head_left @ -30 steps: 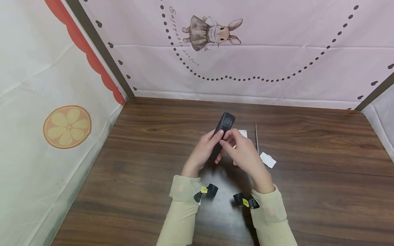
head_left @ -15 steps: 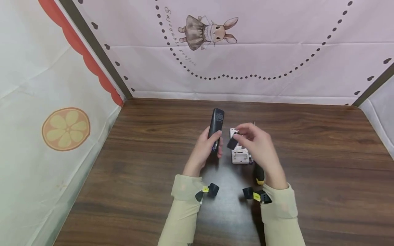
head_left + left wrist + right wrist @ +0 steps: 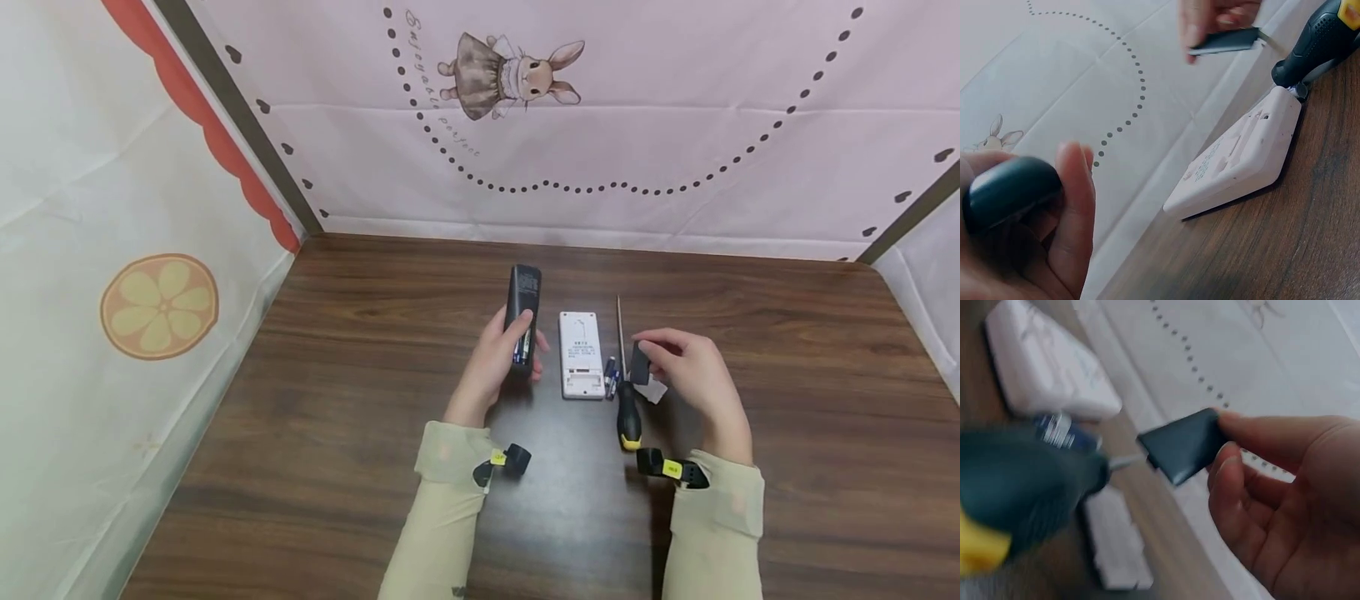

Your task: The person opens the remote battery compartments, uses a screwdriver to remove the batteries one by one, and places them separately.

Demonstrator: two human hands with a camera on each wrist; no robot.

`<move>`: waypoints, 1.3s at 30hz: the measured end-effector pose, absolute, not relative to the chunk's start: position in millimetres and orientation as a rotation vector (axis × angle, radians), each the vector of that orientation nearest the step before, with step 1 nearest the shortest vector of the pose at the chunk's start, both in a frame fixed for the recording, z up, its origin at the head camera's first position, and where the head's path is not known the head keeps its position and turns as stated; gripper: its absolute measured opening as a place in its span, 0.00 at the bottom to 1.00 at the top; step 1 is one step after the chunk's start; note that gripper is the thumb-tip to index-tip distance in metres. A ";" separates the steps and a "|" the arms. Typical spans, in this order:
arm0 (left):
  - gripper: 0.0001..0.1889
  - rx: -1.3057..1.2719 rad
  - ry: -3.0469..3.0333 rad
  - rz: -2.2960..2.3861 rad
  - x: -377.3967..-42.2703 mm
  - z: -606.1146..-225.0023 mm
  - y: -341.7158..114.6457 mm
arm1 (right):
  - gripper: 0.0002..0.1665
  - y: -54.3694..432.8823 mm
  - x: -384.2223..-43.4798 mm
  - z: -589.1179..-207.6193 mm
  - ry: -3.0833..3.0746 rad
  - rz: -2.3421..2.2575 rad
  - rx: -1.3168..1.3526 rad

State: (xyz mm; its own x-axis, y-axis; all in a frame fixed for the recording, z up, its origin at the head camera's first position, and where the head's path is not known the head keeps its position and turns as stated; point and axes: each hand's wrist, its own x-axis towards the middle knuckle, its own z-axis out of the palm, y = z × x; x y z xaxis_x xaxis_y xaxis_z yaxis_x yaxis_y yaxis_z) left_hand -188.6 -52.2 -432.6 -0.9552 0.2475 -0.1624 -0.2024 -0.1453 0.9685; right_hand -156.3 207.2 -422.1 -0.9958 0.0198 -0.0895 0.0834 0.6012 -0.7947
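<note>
My left hand grips a black remote control, back side up, its battery compartment open with batteries showing inside. Between thumb and fingers, my right hand pinches a black battery cover. It hovers over a white battery cover, partly hiding it, beside the screwdriver. A white remote control lies face down between the hands with its battery compartment uncovered. Loose batteries lie along its right edge.
The wooden table meets a pink printed cloth at the back and a white cloth at the left. The screwdriver's thin shaft points toward the back.
My right hand has taken the black battery cover off the black remote and carried it right, past the white remote and over the screwdriver. My left hand keeps its grip on the black remote.
</note>
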 end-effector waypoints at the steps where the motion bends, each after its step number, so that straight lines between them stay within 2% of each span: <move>1: 0.23 0.042 1.819 2.168 -187.9 -432.0 -53.0 | 0.17 208.9 -156.0 -424.1 2.739 -1.337 0.074; 6: 0.22 0.026 1.790 2.112 -180.7 -421.0 -55.1 | 0.14 212.4 -155.3 -435.0 2.726 -1.165 0.037; 11: 0.20 0.013 1.827 2.084 -175.2 -410.7 -54.5 | 0.17 212.9 -155.6 -438.5 2.715 -1.063 -0.021; 19: 0.24 0.020 1.752 2.176 -183.3 -433.4 -52.7 | 0.17 200.5 -149.9 -424.3 2.794 -1.042 0.112; 30: 0.27 0.018 1.731 2.200 -181.3 -427.1 -56.3 | 0.37 166.1 -122.2 -415.7 2.893 -0.603 0.131; 39: 0.29 0.010 1.726 2.196 -188.7 -429.1 -56.1 | 0.41 160.0 -121.9 -423.9 2.782 -0.453 0.131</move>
